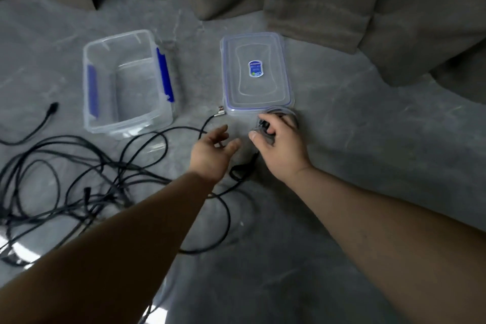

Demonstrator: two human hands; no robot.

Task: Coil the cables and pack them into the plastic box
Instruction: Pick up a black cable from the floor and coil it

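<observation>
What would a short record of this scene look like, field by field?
surface: grey floor
box: clear plastic box, open, nothing inside
lid: lid lying flat, right of the box
cables: black cables tangled loose at left, none packed
left hand: left hand open, fingers spread above the floor
right hand: right hand gripping a small clear item near the lid; what it is, unclear
</observation>
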